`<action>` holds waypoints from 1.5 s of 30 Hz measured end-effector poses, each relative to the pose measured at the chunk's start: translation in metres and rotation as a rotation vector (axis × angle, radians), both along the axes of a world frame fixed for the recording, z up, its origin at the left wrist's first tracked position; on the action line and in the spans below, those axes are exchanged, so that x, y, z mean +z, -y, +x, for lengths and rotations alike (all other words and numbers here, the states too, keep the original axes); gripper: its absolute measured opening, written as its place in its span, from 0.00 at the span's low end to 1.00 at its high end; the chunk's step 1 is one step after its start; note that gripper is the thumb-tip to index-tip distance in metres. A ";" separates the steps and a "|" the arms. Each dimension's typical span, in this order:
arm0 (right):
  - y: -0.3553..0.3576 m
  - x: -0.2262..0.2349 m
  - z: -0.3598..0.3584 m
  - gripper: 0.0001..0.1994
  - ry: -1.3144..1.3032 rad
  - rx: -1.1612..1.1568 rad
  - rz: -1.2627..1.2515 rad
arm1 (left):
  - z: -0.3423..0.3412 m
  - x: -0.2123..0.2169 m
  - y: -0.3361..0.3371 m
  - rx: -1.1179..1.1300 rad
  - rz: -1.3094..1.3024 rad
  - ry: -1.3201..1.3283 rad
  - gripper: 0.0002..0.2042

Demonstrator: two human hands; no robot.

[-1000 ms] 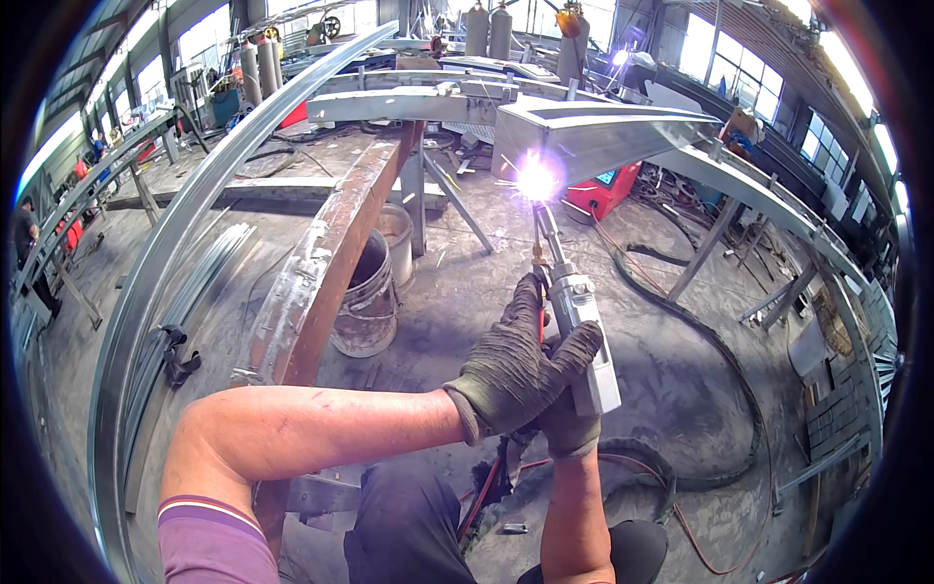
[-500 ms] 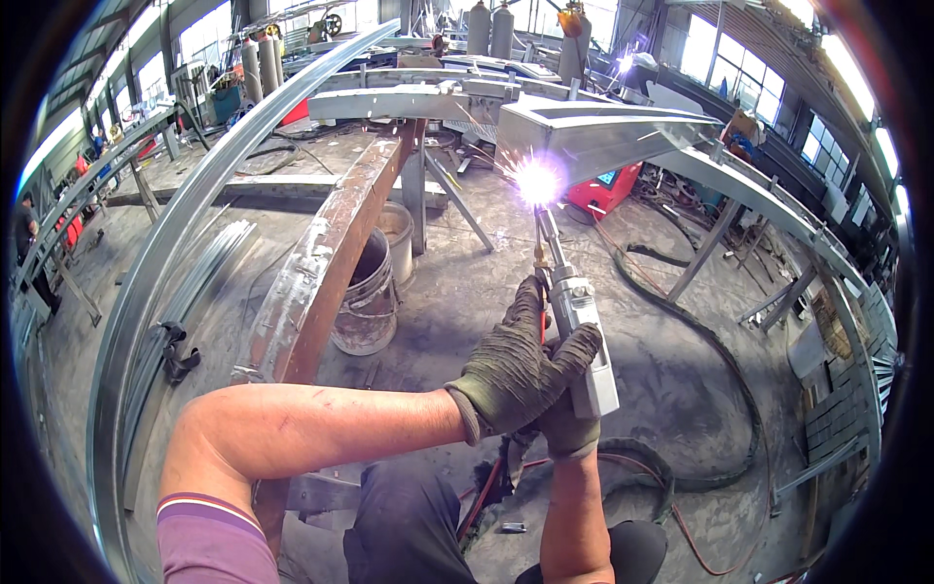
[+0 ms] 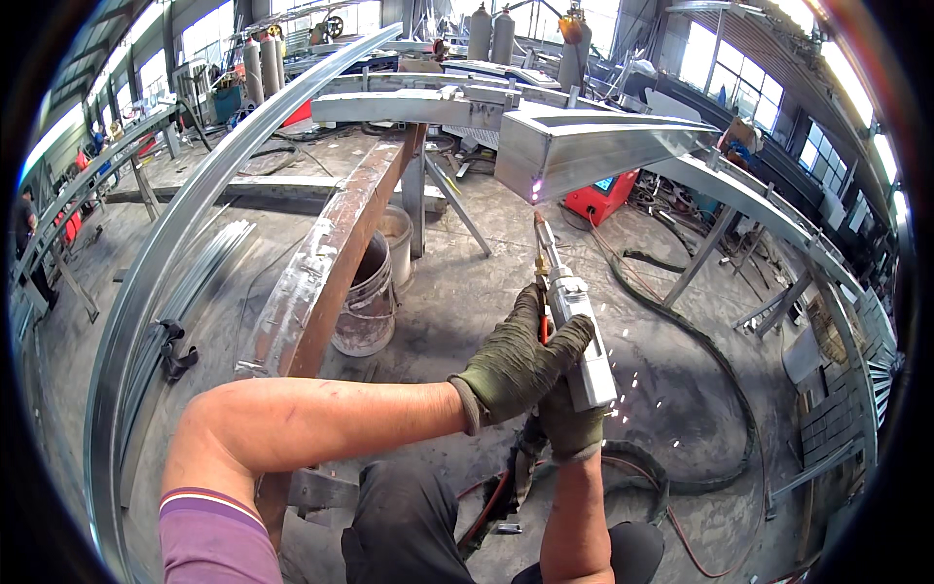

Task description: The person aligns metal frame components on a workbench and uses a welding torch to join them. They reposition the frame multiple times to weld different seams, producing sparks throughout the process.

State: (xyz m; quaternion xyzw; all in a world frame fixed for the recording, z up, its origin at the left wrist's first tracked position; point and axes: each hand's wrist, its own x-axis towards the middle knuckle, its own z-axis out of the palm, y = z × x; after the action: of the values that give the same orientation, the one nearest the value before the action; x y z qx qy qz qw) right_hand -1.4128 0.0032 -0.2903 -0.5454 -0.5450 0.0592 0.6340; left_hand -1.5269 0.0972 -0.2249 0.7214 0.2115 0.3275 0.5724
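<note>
A silver welding torch (image 3: 588,372) with a slim nozzle points up and away from me. My left hand (image 3: 508,358), in a dark green work glove, is closed around its front part. Lower down, my right hand (image 3: 571,424), gloved alike, wraps the torch's handle, its fingers partly hidden. Beyond the nozzle is the lower corner of a tapered, box-shaped metal beam (image 3: 589,156). A small purple-pink glow marks that corner, and a slight gap separates it from the nozzle tip. Several sparks show just right of my right hand.
A rusty brown beam (image 3: 316,268) runs away from me on the left, with a dirty bucket (image 3: 367,316) beside it. Long curved metal rails (image 3: 161,273) arch past on the left. Behind the tapered beam sits a red machine (image 3: 605,200). A thick dark hose (image 3: 715,346) snakes over the floor.
The bright welding flash at the beam's corner has died to a small glow. The nozzle has drawn slightly down and away from the corner. Sparks now show near my right hand.
</note>
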 end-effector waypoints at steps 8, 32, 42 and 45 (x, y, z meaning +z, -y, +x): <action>-0.006 -0.006 -0.005 0.11 -0.124 -0.056 0.160 | -0.001 0.009 0.010 0.043 0.135 0.000 0.36; -0.014 -0.016 0.014 0.20 -0.059 0.101 -0.014 | -0.001 0.017 0.001 0.078 0.191 0.018 0.36; -0.025 -0.005 0.006 0.13 0.046 -0.084 0.144 | -0.002 0.017 0.001 0.057 0.200 0.059 0.36; -0.025 -0.008 0.008 0.13 0.045 -0.078 0.139 | 0.001 0.012 -0.001 0.079 0.208 0.034 0.37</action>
State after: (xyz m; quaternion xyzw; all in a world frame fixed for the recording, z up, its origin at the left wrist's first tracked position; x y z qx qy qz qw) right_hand -1.4043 0.0284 -0.2984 -0.5220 -0.5401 -0.0157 0.6599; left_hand -1.5263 0.0983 -0.2132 0.7625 0.1951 0.3820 0.4844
